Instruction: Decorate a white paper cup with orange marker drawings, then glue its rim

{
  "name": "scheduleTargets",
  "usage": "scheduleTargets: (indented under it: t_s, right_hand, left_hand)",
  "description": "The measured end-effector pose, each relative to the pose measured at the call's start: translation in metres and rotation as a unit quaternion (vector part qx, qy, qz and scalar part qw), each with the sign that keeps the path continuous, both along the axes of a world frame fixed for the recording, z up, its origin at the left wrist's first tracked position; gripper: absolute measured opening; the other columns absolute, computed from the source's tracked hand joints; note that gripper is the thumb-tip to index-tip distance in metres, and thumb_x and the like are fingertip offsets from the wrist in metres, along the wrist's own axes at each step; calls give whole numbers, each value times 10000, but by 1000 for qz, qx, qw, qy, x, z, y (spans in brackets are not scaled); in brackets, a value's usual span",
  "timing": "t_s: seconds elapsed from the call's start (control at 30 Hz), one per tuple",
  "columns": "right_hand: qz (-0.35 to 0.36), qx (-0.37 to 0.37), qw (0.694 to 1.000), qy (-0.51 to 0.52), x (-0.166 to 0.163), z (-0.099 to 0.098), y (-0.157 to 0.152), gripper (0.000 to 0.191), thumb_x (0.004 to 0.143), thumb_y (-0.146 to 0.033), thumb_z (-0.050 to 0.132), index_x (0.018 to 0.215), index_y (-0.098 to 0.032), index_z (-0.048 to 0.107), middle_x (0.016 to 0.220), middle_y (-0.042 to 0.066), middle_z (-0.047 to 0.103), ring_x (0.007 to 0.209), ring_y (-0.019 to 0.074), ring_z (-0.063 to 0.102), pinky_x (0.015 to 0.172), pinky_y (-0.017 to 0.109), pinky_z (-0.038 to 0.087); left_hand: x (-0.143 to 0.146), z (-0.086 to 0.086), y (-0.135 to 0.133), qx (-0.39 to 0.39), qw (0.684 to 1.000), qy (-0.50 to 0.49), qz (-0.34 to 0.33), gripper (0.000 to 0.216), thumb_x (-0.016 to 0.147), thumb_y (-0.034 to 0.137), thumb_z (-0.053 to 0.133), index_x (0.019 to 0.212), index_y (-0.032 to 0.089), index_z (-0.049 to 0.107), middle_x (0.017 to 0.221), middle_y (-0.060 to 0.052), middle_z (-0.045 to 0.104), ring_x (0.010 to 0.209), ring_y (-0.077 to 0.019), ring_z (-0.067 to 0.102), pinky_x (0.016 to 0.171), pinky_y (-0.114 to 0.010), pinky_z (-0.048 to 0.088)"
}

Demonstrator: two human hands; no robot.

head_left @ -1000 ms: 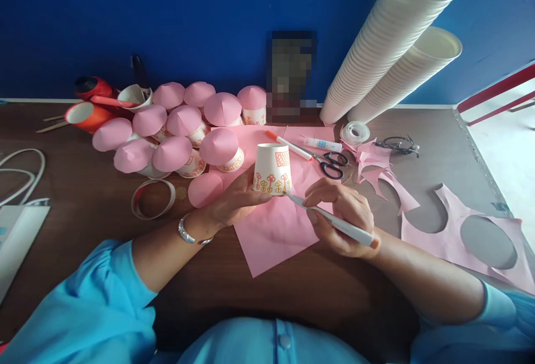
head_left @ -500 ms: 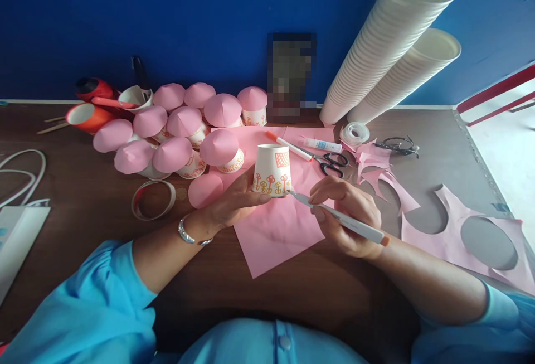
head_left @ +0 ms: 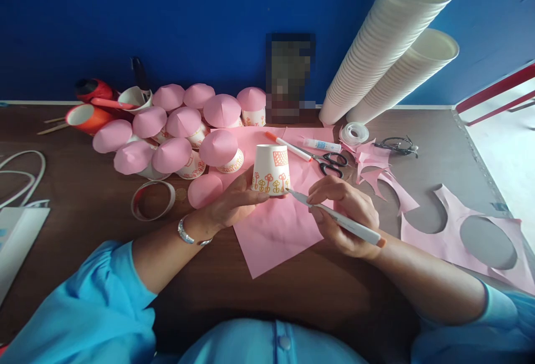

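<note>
My left hand point(head_left: 234, 202) grips an upside-down white paper cup point(head_left: 271, 169) from below; the cup bears orange mushroom drawings and a hatched square. My right hand point(head_left: 346, 213) is closed on a white marker pen point(head_left: 338, 218) with an orange end, its tip touching the cup's lower right rim. Both hover over a pink paper sheet point(head_left: 276, 230) on the brown table point(head_left: 83, 213).
Several pink-capped cups point(head_left: 184, 124) cluster at the back left. A pink paper cone point(head_left: 204, 189) and a tape ring point(head_left: 152, 199) lie near my left hand. Scissors point(head_left: 330, 164), another marker point(head_left: 288, 146), a glue tube point(head_left: 321, 144), tape point(head_left: 354, 133), pink scraps point(head_left: 460, 230) and two leaning cup stacks point(head_left: 388, 46) sit to the right.
The pen tip drew slightly away from the cup's rim, then came back to touch it. The cup and my left hand stay almost still.
</note>
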State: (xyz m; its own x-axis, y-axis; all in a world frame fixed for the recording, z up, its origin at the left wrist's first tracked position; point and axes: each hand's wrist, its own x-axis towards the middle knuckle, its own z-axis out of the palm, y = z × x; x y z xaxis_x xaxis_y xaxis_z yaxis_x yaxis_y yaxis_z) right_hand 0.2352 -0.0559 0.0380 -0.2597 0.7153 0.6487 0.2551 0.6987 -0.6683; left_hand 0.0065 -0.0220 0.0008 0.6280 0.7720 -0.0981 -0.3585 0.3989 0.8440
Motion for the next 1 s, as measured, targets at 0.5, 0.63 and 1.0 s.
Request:
scheduleTargets:
  t_s: [0.5, 0.63, 1.0]
  right_hand:
    - [0, 0, 1000, -29, 1, -2, -1, 204, 859, -68, 579, 987, -224, 605, 778, 19, 642, 687, 182, 669, 589, 312, 548]
    - [-11, 4, 1000, -28, 1, -2, 0, 197, 858, -72, 570, 968, -230, 608, 766, 13, 641, 668, 180, 667, 578, 315, 547]
    - [3, -18, 999, -29, 1, 0, -2, 192, 837, -66, 580, 949, -220, 605, 754, 10, 642, 667, 173, 670, 578, 297, 527]
  left_hand:
    - [4, 8, 0, -2, 1000, 3, -2, 401, 809, 269, 782, 1194, 192, 702, 1090, -85, 700, 1059, -269, 644, 1004, -447, 513]
    - [4, 7, 0, -5, 1000, 2, -1, 417, 803, 274, 787, 1202, 190, 700, 1098, -90, 707, 1064, -276, 653, 1028, -469, 503]
    - [5, 9, 0, 3, 1000, -8, 14, 386, 806, 263, 814, 1177, 227, 716, 1089, -54, 721, 1031, -227, 650, 953, -374, 521]
